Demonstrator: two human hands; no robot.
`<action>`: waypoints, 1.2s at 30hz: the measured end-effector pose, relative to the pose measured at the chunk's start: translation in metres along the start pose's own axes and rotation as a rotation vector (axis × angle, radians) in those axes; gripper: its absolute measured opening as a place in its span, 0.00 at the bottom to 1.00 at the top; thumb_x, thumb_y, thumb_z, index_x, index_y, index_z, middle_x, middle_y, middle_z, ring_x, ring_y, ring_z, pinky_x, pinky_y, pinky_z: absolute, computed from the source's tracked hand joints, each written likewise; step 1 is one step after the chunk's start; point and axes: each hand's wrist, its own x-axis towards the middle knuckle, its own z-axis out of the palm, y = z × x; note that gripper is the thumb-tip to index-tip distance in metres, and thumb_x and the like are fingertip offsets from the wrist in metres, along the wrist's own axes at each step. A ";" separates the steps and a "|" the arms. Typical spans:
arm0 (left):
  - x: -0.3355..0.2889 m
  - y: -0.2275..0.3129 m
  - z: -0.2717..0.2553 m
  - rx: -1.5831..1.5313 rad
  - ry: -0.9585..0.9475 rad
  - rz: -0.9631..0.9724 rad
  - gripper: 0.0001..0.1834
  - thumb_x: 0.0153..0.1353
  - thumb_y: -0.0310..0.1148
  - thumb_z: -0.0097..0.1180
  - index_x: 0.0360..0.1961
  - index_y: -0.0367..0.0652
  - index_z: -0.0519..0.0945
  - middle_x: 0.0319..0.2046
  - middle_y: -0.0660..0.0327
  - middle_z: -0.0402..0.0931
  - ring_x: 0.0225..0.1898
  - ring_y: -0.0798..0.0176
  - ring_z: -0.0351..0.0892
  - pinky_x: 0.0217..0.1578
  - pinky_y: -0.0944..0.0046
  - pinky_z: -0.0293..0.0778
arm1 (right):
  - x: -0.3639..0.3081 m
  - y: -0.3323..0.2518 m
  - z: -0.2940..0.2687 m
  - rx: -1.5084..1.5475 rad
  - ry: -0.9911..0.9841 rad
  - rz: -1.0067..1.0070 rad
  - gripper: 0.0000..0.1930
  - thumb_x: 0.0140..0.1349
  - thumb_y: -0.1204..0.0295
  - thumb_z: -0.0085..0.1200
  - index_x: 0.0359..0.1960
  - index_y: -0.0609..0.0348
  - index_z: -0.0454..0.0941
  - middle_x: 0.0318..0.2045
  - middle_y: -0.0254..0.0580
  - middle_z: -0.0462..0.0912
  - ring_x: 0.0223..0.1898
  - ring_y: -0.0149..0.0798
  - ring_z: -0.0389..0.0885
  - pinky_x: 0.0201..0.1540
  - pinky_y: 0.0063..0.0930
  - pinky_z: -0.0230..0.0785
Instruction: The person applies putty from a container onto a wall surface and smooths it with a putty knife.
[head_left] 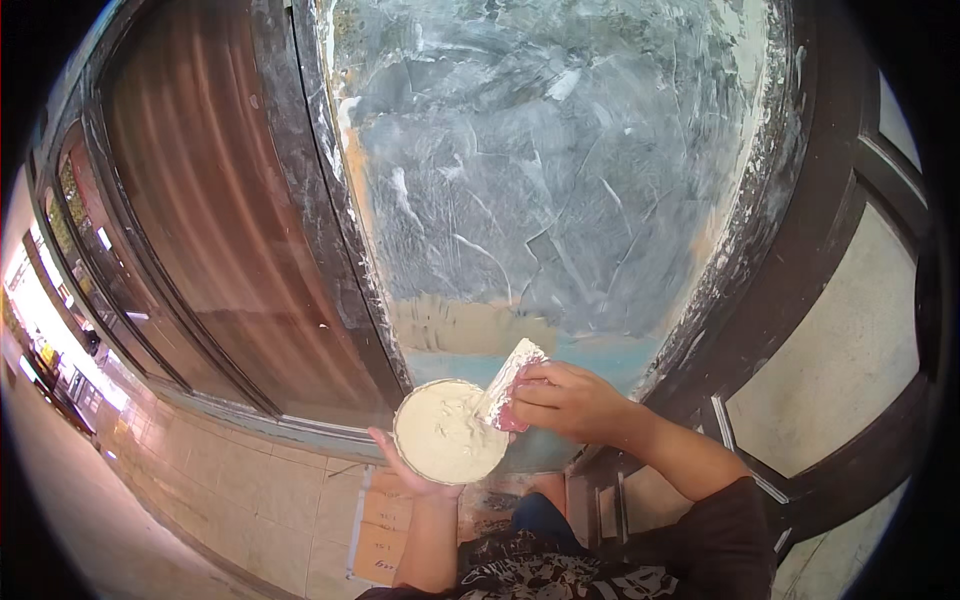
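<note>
Left hand (415, 470) mostly hidden beneath a round pan of pale putty (447, 432); only the palm edge and fingertips curling up at the pan's lower left rim show, so the hand cups and supports it from below. Pan held just below the lower edge of the plastered wall panel (540, 170). Right hand (570, 400) to the right of the pan, fingers closed around a putty knife (510, 385); its handle is covered by the fingers apart from a bit of pinkish red at the bottom. The blade is smeared white, tilted, its lower end dipping into the putty at the pan's right rim, the upper corner overlapping the panel's blue bottom band (560, 355). Panel surface is grey-white with trowel streaks, a tan strip above the blue band; top cut off by the picture's edge. Left of the panel, a dark frame post (330, 220), then a brown corrugated shutter (210, 200), bent by the lens. Right of the panel, dark window bars (830, 230) over pale panes, partly lost in the black rim. Below the pan, a flat piece of brown cardboard (385, 530) on the tiled floor (230, 490), with marks too small to make out. Far left of the panel, a bright, overexposed street strip (50, 330); details unreadable. Dark patterned shirt (560, 575) cut off at the bottom edge.
</note>
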 end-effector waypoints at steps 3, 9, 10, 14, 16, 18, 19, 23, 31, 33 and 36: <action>-0.006 -0.002 0.012 0.035 -0.047 -0.027 0.56 0.64 0.82 0.32 0.72 0.41 0.67 0.70 0.48 0.67 0.67 0.39 0.71 0.60 0.28 0.73 | -0.002 -0.002 0.001 -0.026 -0.048 0.000 0.10 0.58 0.71 0.58 0.42 0.53 0.80 0.47 0.34 0.83 0.56 0.43 0.80 0.56 0.37 0.75; -0.012 -0.001 0.020 -0.034 -0.011 -0.071 0.57 0.63 0.83 0.33 0.72 0.42 0.67 0.70 0.47 0.68 0.66 0.38 0.71 0.58 0.24 0.73 | -0.003 -0.004 0.010 -0.018 -0.029 0.011 0.11 0.57 0.71 0.59 0.42 0.55 0.81 0.48 0.35 0.83 0.55 0.43 0.79 0.56 0.37 0.75; -0.011 -0.002 0.018 -0.033 -0.013 -0.070 0.57 0.63 0.83 0.33 0.72 0.42 0.67 0.70 0.47 0.68 0.66 0.38 0.71 0.58 0.24 0.73 | -0.003 -0.004 0.012 -0.020 -0.023 0.009 0.11 0.57 0.70 0.59 0.42 0.55 0.81 0.48 0.35 0.84 0.55 0.43 0.80 0.56 0.37 0.75; -0.012 -0.003 0.010 0.038 -0.046 -0.062 0.56 0.63 0.83 0.32 0.72 0.43 0.67 0.70 0.47 0.67 0.66 0.38 0.71 0.58 0.22 0.71 | -0.003 -0.005 0.016 -0.011 -0.003 -0.002 0.12 0.57 0.70 0.59 0.43 0.55 0.82 0.48 0.35 0.84 0.56 0.44 0.80 0.56 0.38 0.76; -0.012 -0.003 0.012 0.053 -0.048 -0.055 0.56 0.63 0.82 0.32 0.72 0.43 0.67 0.70 0.48 0.67 0.66 0.38 0.71 0.58 0.22 0.71 | -0.005 -0.005 0.021 -0.016 0.001 0.004 0.12 0.57 0.71 0.59 0.43 0.55 0.82 0.49 0.35 0.84 0.56 0.44 0.80 0.56 0.38 0.76; -0.014 -0.003 0.016 0.024 -0.067 -0.082 0.56 0.63 0.82 0.32 0.72 0.43 0.67 0.70 0.47 0.67 0.66 0.38 0.71 0.59 0.23 0.71 | -0.007 -0.006 0.024 -0.021 0.004 0.011 0.13 0.57 0.71 0.59 0.44 0.55 0.83 0.49 0.35 0.84 0.56 0.44 0.80 0.56 0.38 0.76; -0.014 -0.003 0.016 0.024 -0.068 -0.083 0.56 0.63 0.82 0.32 0.72 0.43 0.67 0.70 0.47 0.67 0.66 0.38 0.71 0.59 0.23 0.71 | -0.007 -0.006 0.024 -0.012 0.015 0.022 0.13 0.57 0.71 0.59 0.45 0.54 0.83 0.49 0.36 0.84 0.56 0.44 0.80 0.56 0.38 0.77; -0.015 -0.005 0.020 -0.002 -0.099 -0.078 0.56 0.64 0.81 0.32 0.72 0.41 0.67 0.70 0.47 0.67 0.66 0.38 0.71 0.61 0.27 0.71 | -0.010 -0.007 0.028 -0.023 0.042 0.028 0.14 0.56 0.71 0.59 0.45 0.54 0.83 0.50 0.36 0.84 0.56 0.44 0.80 0.56 0.38 0.77; -0.006 -0.015 0.005 0.063 -0.088 -0.118 0.58 0.63 0.83 0.31 0.75 0.42 0.63 0.73 0.47 0.62 0.69 0.36 0.67 0.62 0.23 0.66 | -0.008 -0.011 0.020 -0.039 0.132 0.074 0.15 0.54 0.70 0.61 0.44 0.54 0.84 0.49 0.34 0.84 0.54 0.42 0.81 0.53 0.37 0.78; -0.005 -0.016 0.009 0.066 -0.117 -0.165 0.59 0.61 0.84 0.31 0.75 0.45 0.63 0.75 0.48 0.60 0.69 0.33 0.67 0.57 0.12 0.65 | -0.011 -0.009 0.018 -0.043 0.160 0.098 0.15 0.53 0.71 0.62 0.44 0.53 0.84 0.49 0.33 0.85 0.53 0.41 0.82 0.52 0.37 0.79; -0.003 -0.018 0.016 0.025 -0.180 -0.185 0.59 0.63 0.83 0.31 0.74 0.39 0.62 0.72 0.47 0.63 0.69 0.37 0.67 0.64 0.25 0.67 | -0.018 -0.005 0.015 -0.100 0.218 0.162 0.15 0.51 0.75 0.62 0.42 0.53 0.85 0.45 0.30 0.86 0.49 0.39 0.84 0.45 0.35 0.81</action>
